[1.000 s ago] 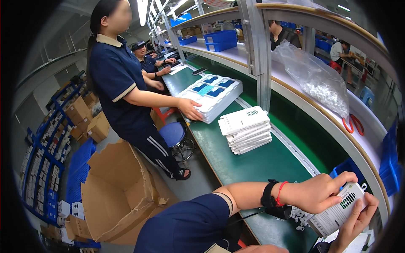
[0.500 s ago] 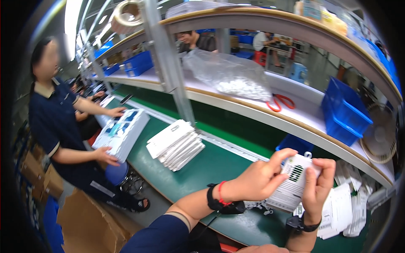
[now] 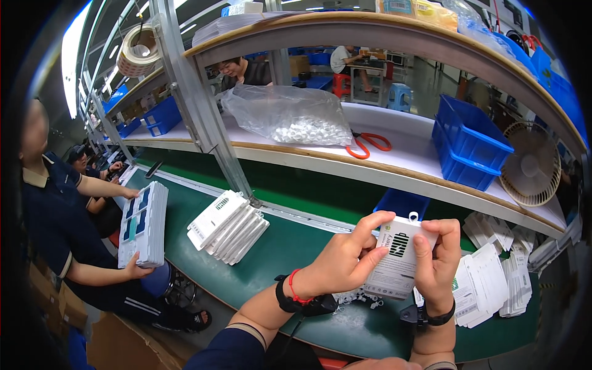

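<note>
My left hand [image 3: 348,259] and my right hand [image 3: 439,262] hold a flat white carton [image 3: 391,271] between them, above the green bench. Dark green print and small lines of text cover its front. From its top edge sticks up a small white plastic hook [image 3: 413,217]. The left fingers pinch the carton's left edge and upper corner. On the other side, the right fingers wrap the right edge, with the thumb on the front. Below the hands, loose white plastic hooks [image 3: 361,299] lie scattered on the bench.
A pile of white cartons [image 3: 228,225] lies to the left, and flat white cartons [image 3: 484,287] to the right. Behind are a shelf with a bag of white pieces [image 3: 311,126], red-handled scissors [image 3: 370,146] and blue bins [image 3: 472,145]. A co-worker [image 3: 61,216] holds stacked trays [image 3: 148,228].
The view has turned to the right, so the bench and shelf sit further left. Both hands keep hold of the carton, which stands more upright. The co-worker's tray stack is tilted more upright.
</note>
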`<state>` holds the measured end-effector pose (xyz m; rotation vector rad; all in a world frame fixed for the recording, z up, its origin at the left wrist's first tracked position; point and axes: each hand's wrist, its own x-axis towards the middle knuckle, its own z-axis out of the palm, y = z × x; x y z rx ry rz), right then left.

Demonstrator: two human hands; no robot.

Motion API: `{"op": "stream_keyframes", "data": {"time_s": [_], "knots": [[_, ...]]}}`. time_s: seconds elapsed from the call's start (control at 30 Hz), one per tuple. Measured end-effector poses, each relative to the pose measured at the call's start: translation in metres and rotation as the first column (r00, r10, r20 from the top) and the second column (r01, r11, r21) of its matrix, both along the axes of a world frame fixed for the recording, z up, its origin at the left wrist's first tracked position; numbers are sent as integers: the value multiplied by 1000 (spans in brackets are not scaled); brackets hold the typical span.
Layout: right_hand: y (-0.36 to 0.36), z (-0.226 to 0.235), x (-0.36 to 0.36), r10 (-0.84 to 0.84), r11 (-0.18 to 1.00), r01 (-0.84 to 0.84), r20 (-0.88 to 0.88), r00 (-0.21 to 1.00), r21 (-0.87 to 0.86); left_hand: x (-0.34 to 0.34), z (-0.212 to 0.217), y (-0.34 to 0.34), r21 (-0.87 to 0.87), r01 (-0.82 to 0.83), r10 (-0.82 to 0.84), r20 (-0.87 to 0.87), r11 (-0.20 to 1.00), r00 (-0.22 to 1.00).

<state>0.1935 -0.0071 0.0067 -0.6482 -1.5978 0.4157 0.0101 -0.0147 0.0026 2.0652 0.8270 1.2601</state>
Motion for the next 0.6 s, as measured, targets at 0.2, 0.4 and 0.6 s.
{"op": "stream_keyframes", "data": {"time_s": [0.2, 0.4, 0.6], "knots": [[4, -4, -1, -14, 1000, 14, 4, 1000, 3, -1, 0, 0, -5, 1, -1, 1, 1000, 1000], [4, -3, 0, -4, 1000, 4, -4, 1000, -4, 2, -2, 3, 38, -2, 0, 46, 999, 999], [3, -3, -1, -52, 997, 48, 57, 997, 61, 0, -1, 3, 28, -20, 20, -17, 999, 1000]]}}
